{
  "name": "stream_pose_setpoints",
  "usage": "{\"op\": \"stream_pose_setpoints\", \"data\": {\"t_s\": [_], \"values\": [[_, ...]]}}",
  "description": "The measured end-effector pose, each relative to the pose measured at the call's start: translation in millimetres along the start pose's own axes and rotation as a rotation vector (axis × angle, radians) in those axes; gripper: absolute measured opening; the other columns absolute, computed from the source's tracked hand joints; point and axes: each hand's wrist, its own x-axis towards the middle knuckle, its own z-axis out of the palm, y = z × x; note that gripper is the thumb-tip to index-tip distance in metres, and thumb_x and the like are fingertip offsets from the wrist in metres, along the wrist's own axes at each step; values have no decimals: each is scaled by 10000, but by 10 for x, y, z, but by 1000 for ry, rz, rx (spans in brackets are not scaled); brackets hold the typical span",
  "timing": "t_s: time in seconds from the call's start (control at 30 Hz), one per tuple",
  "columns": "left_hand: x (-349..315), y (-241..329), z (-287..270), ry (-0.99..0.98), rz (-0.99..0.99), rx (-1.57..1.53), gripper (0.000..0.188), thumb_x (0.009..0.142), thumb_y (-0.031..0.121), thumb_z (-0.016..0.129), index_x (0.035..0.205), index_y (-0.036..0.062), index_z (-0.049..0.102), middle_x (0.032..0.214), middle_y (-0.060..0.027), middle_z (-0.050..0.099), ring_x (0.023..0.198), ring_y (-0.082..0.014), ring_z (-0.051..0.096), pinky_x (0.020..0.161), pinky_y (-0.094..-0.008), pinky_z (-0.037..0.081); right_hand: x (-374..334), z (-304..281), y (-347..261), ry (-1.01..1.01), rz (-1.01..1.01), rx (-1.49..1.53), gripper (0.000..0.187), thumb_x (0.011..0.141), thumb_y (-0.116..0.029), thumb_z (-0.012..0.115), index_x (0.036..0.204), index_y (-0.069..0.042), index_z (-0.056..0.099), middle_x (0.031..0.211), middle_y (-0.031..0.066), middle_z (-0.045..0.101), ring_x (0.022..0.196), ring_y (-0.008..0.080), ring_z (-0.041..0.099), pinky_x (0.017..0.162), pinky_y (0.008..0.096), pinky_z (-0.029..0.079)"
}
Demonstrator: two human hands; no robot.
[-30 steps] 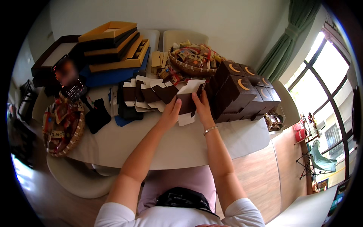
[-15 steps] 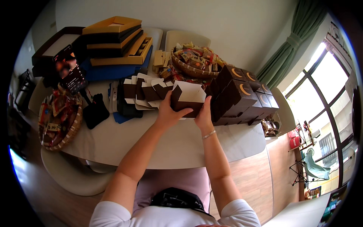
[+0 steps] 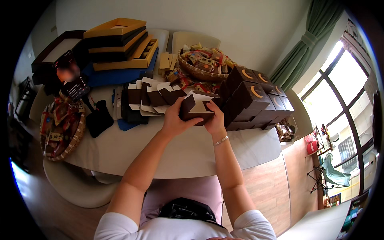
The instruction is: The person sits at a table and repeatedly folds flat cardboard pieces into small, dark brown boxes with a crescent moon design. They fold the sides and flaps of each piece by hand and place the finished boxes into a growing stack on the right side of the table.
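A small dark brown cardboard box (image 3: 193,113) with a white inside is between my hands over the table. My left hand (image 3: 174,121) grips its left side, thumb along the front face. At the right side, my right hand (image 3: 216,121) holds the box, its fingers bent over the top edge at a flap. The top flaps are partly folded inward, and some white still shows. Just left of the box lie flat, unfolded brown-and-white cartons (image 3: 150,96), overlapping one another. To the right, closed brown boxes (image 3: 250,102) with a golden crescent on top are stacked.
A woven basket (image 3: 206,78) of wrapped snacks stands behind the box, another basket (image 3: 80,138) at the left edge. Black-and-gold trays (image 3: 120,60) are piled at back left. A phone (image 3: 72,78) stands upright on a holder near a black pouch (image 3: 100,120).
My right hand's fingers have moved from the box's right side up over its top edge. The flaps, upright before, now fold inward. The view has shifted slightly.
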Motion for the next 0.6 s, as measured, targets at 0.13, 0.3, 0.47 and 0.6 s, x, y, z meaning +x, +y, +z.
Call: {"op": "stream_pose_setpoints", "data": {"t_s": [0.13, 0.3, 0.47, 0.6], "values": [[-7, 76, 30, 37, 78, -90, 806, 725, 227, 879, 1373, 40, 437, 1153, -151, 628, 968, -270, 665, 825, -349, 538, -4, 56, -75, -3, -35, -26, 315, 930, -198, 547, 1199, -37, 581, 1146, 82, 654, 1054, 219, 628, 931, 355, 491], [25, 9, 24, 6, 366, 61, 656, 819, 170, 795, 1360, 57, 441, 1218, -172, 531, 950, -312, 646, 805, -362, 534, 21, 8, -78, 110, -36, -34, 233, 937, -167, 538, 1108, -30, 620, 1079, 80, 672, 976, 199, 649, 850, 329, 517], [0, 74, 7, -86, 237, 90, 505, 854, 177, 755, 1272, 63, 496, 1159, -159, 520, 984, -305, 620, 806, -358, 523, 41, -76, -81, 96, -66, -62, 217, 936, -165, 556, 1083, -26, 636, 1051, 80, 676, 940, 185, 655, 810, 312, 524], [15, -16, -33, -91, 201, 71, 467, 863, 178, 745, 1239, 56, 496, 1158, -158, 506, 980, -284, 615, 787, -345, 527, 33, 34, -88, 105, -70, -92, 197, 956, -168, 567, 1066, -23, 643, 1027, 68, 678, 917, 166, 658, 784, 296, 529]]}}
